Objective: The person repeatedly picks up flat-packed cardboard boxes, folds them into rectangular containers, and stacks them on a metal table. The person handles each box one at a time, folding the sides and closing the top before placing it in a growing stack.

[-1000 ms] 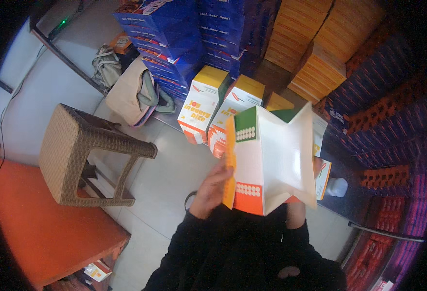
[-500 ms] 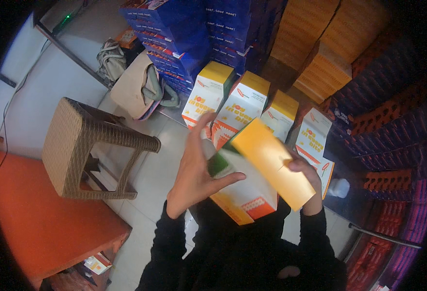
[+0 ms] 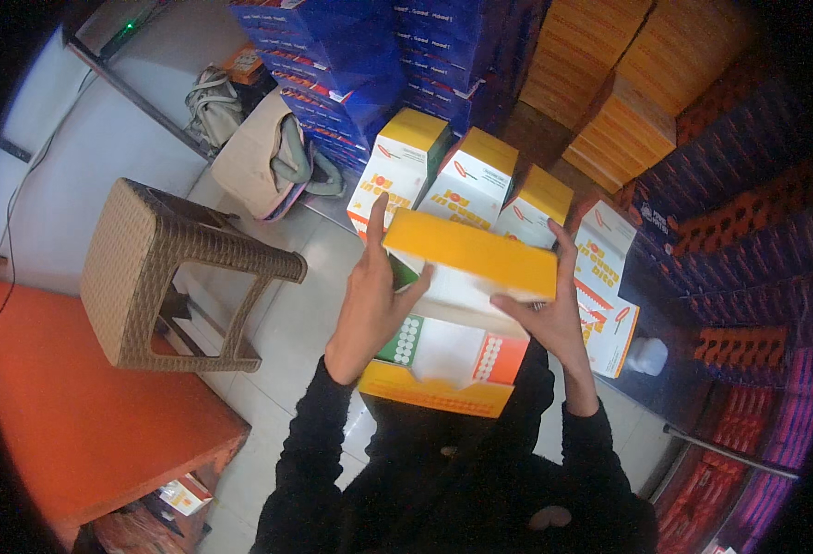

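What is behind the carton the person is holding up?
Behind the held carton, a row of upright yellow-topped cartons stands on the floor, with stacked blue boxes beyond. The left hand and right hand grip its sides. The row's lower parts are covered.

One head-worn fisheye view looks steeply down, close over the hands and a carton (image 3: pixel 462 305), with the floor (image 3: pixel 286 323) farther below.

both forearms in black sleeves coming up from below, elbows bent, left hand (image 3: pixel 370 300) raised with fingers (image 3: pixel 376 220) pointing straight up and thumb hooked inward, right hand (image 3: pixel 545 314) opposite it, palm turned in, fingers spread and curled
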A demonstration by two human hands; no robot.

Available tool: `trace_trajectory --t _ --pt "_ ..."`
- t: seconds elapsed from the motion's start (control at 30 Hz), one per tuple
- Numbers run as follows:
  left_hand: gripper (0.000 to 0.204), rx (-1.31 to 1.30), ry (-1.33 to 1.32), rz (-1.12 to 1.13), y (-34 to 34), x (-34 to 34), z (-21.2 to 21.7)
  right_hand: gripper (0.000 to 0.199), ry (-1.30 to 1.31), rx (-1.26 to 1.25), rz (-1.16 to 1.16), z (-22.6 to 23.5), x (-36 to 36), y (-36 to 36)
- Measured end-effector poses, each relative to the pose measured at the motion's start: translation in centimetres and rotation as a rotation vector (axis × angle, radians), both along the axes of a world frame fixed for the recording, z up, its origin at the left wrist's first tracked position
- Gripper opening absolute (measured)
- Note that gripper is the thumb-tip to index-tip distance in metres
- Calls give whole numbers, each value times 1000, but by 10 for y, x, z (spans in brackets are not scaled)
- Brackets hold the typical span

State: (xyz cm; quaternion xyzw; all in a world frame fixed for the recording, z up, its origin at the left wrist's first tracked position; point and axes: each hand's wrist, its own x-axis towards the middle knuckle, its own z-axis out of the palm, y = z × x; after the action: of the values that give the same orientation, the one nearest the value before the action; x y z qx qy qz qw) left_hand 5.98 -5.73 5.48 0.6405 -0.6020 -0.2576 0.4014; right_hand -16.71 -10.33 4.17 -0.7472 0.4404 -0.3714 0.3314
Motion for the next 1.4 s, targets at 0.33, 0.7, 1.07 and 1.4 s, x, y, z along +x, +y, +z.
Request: trace_trajectory --t 0.33,0.7,1.07,1.4 --pt "54 39 265 -27 17 19 -11 59 -20 173 -37 9 -16 -7" --pt "41 -21 194 -6 35 14 -36 59 -226 524 177 -24 -51 -9" --pt "33 -57 390 -83 30 32 -60 47 -295 473 118 -49 -69 -5" --pt "40 20 401 -102 27 31 -49 50 -183 497 45 -35 -59 -2"
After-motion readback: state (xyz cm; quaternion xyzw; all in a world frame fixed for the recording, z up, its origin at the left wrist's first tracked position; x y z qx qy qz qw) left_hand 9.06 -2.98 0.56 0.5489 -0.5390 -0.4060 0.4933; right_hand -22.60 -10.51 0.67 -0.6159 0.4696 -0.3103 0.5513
